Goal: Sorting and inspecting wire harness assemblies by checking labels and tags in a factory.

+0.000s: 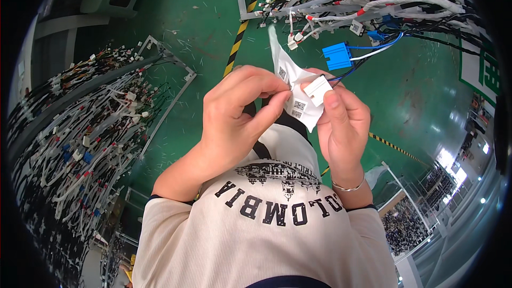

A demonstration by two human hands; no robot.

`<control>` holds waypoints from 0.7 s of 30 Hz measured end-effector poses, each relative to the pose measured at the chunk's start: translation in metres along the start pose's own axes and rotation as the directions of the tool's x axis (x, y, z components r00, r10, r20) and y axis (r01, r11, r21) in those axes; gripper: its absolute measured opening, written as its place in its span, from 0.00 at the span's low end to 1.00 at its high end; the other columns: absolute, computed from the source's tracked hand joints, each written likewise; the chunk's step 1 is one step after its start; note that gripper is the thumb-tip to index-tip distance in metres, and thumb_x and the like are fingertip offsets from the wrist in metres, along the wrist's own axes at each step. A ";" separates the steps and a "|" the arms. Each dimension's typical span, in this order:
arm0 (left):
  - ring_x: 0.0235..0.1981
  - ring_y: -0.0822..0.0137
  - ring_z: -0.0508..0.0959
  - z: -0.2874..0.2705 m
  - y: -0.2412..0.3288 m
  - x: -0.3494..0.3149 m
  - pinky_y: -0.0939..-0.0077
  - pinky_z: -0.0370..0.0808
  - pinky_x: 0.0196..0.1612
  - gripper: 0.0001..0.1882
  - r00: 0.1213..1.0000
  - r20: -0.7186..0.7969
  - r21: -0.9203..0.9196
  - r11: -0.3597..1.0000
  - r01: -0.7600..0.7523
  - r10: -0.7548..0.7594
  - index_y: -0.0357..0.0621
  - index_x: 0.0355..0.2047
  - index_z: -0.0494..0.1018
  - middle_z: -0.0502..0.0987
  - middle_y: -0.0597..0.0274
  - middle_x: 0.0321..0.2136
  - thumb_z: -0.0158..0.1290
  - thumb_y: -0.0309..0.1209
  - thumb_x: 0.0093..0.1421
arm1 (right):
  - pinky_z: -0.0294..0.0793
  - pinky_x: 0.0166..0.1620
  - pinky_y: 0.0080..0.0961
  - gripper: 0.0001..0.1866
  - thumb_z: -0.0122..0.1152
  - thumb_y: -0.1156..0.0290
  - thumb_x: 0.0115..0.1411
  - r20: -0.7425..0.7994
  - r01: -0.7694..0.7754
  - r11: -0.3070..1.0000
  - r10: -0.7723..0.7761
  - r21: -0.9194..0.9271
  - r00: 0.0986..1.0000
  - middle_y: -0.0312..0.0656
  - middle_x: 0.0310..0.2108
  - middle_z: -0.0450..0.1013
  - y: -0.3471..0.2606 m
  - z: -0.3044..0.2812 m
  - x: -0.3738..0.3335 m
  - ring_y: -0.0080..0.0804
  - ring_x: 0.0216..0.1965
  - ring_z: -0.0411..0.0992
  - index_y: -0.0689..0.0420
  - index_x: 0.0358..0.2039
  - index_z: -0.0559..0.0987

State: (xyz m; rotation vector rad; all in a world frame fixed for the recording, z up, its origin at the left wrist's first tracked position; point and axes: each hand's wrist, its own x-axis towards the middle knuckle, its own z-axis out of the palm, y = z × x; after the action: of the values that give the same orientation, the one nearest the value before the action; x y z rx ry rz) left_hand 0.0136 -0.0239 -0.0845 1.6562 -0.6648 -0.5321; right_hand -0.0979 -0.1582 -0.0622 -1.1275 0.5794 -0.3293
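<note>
Green workshop floor (205, 37), crossed by yellow-and-black striped tape (234, 48) and sprinkled with pale scraps, spreads out below me. My two hands meet in front of my chest. My left hand (234, 112) is closed to a fingertip pinch at a white label sheet (297, 95); whether it has the backing or a single label, I cannot tell. My right hand (344, 122) is closed too, thumb pressing a white connector (318, 90) against the fingers, with the sheet lying just behind it. The sheet curls at its top end and bears several small printed codes.

I judge the labelling to be partway along: the connector is in hand, the face I can see is plain, and no label shows on it, so sticking one on seems left to do. Its hidden sides I cannot judge.

Dark wires lead from the white connector toward the upper right. Just beyond hangs a blue connector (337, 56), and past it a thick bundle of wires (394, 0) wrapped in white. Well away to my left, more harnesses (96, 138) hang crowded by a metal frame (168, 108).
</note>
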 end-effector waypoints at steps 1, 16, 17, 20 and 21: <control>0.30 0.66 0.78 0.001 -0.001 0.000 0.76 0.74 0.30 0.08 0.999 -0.034 0.006 0.999 -0.040 0.041 0.39 0.32 0.78 0.78 0.61 0.31 0.63 0.19 0.51 | 0.71 0.48 0.20 0.15 0.55 0.72 0.68 0.000 0.000 1.000 0.000 0.001 1.000 0.46 0.45 0.75 0.000 -0.002 -0.001 0.26 0.46 0.72 0.73 0.45 0.78; 0.29 0.55 0.80 -0.001 0.006 0.014 0.68 0.80 0.32 0.16 0.691 0.115 0.458 0.579 -0.675 0.714 0.30 0.35 0.76 0.78 0.49 0.31 0.64 0.18 0.44 | 0.69 0.39 0.14 0.07 0.54 0.81 0.66 0.076 0.032 0.964 -0.012 -0.265 0.997 0.40 0.42 0.72 -0.011 -0.003 -0.005 0.18 0.39 0.70 0.73 0.41 0.76; 0.30 0.55 0.80 -0.001 0.006 0.014 0.68 0.80 0.32 0.16 0.682 0.140 0.479 0.553 -0.681 0.718 0.29 0.34 0.76 0.78 0.48 0.32 0.64 0.19 0.43 | 0.70 0.39 0.14 0.08 0.54 0.81 0.66 0.083 0.037 0.964 -0.015 -0.265 0.996 0.40 0.42 0.72 -0.012 -0.001 -0.005 0.18 0.39 0.70 0.73 0.41 0.76; 0.32 0.55 0.80 -0.004 0.007 0.017 0.68 0.81 0.33 0.16 0.646 0.147 0.524 0.495 -0.693 0.749 0.29 0.34 0.77 0.77 0.45 0.36 0.64 0.19 0.41 | 0.70 0.39 0.14 0.08 0.53 0.80 0.67 0.076 0.032 0.955 -0.010 -0.296 0.997 0.40 0.42 0.71 -0.011 -0.002 -0.007 0.17 0.39 0.69 0.74 0.42 0.75; 0.33 0.53 0.80 -0.004 0.007 0.017 0.69 0.81 0.34 0.16 0.646 0.164 0.514 0.495 -0.701 0.745 0.29 0.34 0.77 0.76 0.43 0.39 0.64 0.18 0.41 | 0.70 0.39 0.14 0.09 0.53 0.80 0.67 0.071 0.025 0.945 -0.001 -0.327 0.997 0.40 0.42 0.71 -0.010 -0.003 -0.007 0.17 0.39 0.69 0.74 0.43 0.75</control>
State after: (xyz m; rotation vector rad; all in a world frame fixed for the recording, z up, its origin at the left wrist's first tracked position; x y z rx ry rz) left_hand 0.0276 -0.0338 -0.0768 1.6797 -1.4662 0.3998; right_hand -0.1054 -0.1609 -0.0518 -1.4591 0.5778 -0.2065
